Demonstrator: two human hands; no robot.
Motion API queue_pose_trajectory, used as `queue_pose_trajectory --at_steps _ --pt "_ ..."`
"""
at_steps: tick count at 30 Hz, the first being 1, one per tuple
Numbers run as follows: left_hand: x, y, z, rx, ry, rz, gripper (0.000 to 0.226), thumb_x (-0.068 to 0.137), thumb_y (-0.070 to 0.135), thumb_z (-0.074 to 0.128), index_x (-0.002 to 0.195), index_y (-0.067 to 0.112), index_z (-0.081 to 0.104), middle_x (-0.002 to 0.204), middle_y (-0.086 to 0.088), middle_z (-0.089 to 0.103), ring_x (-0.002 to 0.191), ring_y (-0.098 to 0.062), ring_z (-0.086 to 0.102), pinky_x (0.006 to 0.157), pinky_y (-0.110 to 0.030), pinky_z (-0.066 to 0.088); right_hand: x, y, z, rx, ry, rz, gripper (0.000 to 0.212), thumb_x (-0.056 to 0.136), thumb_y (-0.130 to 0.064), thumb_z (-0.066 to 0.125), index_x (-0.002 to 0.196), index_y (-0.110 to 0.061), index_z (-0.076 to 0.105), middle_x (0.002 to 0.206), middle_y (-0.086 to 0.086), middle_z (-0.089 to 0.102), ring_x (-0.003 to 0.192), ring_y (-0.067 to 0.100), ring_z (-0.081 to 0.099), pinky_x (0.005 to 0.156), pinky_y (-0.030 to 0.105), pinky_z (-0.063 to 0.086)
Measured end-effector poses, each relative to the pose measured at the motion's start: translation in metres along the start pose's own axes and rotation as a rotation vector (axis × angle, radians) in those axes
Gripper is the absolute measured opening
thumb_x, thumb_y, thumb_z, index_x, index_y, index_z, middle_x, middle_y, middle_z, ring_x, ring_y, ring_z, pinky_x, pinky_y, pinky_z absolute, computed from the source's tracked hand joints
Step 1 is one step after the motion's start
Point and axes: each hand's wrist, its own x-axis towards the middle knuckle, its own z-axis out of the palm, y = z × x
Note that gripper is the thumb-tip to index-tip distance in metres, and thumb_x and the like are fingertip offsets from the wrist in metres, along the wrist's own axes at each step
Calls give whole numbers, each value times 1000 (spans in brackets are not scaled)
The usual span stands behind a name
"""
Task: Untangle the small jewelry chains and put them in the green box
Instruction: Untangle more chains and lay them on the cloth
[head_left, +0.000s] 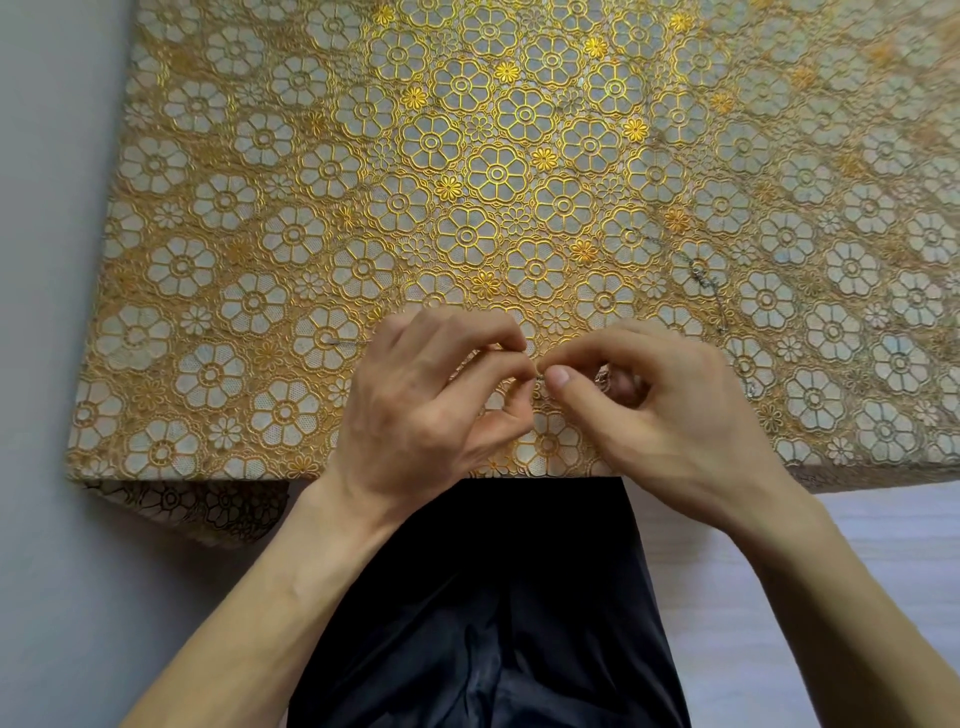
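Knot (540, 376) at table (208, 467) near edge, between hands — left hand (431, 395) and right hand (665, 410) both pinch it — loose chain (698, 275) trails right.

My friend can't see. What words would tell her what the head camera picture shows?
The left hand and right hand pinch a thin jewelry chain between their fingertips near the front edge of a gold flowered tablecloth. Another stretch of chain trails across the cloth to the right. No green box shows.

At the tablecloth's (467, 156) near edge, left hand (431, 395) and right hand (665, 410) meet on a chain (540, 378); a strand (706, 283) lies rightward.
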Motion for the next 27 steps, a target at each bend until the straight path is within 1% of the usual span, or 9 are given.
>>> queue_pose_trajectory --at_steps 2,4,8,11,14,15,18,23,27 --pt "0 0 0 16 12 22 7 88 15 75 86 10 78 95 -4 74 84 -26 68 73 -40 51 1 0 0 25 -41 34 8 87 -34 70 88 -28 77 63 -26 55 65 -2 51 60 9 33" --pt "-1 0 0 35 25 39 8 88 16 74 85 10 78 95 -4 74 83 -26 69 72 -40 52 1 1 -2 51 -79 47 3 88 -28 73 87 -27 76 60 -33 52 62 -1 52 58 9 33" --pt "-2 2 1 64 20 -2 10 90 20 74 86 12 78 96 -3 74 83 -27 69 76 -40 50 0 2 -3 81 -87 49 4 89 -24 73 86 -25 74 61 -34 53 62 -2 53 58 9 35" --pt "-4 9 -1 -54 26 -199 10 89 23 74 88 14 78 93 -4 69 79 -27 65 71 -39 52 -4 3 2 95 -27 53 4 88 -29 73 85 -27 73 63 -25 56 63 3 53 59 11 35" --pt "-5 15 -9 -228 -55 -467 8 87 26 73 92 21 76 79 6 60 70 -3 54 64 -20 41 -10 3 10 79 62 29 7 87 -31 68 88 -27 74 76 -19 62 72 3 56 65 10 38" --pt "-5 17 -11 -246 -92 -524 6 86 27 73 91 24 75 74 9 56 67 0 50 63 -17 37 -12 2 12 70 92 15 7 88 -30 68 90 -25 74 81 -18 64 76 5 57 68 11 40" --pt "-5 22 -18 -258 -156 -618 5 84 33 72 85 29 74 64 12 51 64 -1 51 62 -13 35 -19 1 21 50 194 -27 6 90 -25 70 93 -22 74 87 -13 65 80 8 59 72 18 44" --pt "-3 31 -21 -294 -236 -739 12 82 44 70 84 34 76 64 13 54 68 3 52 60 -9 32 -27 2 34 40 309 -74 6 90 -20 69 93 -18 73 85 -14 61 79 13 57 74 22 44" --pt "-2 33 -21 -347 -249 -790 2 84 37 78 85 35 78 65 15 55 63 4 50 58 -12 31 -31 5 41 43 361 -99 7 91 -18 69 93 -13 74 88 -12 61 82 16 58 75 27 47"
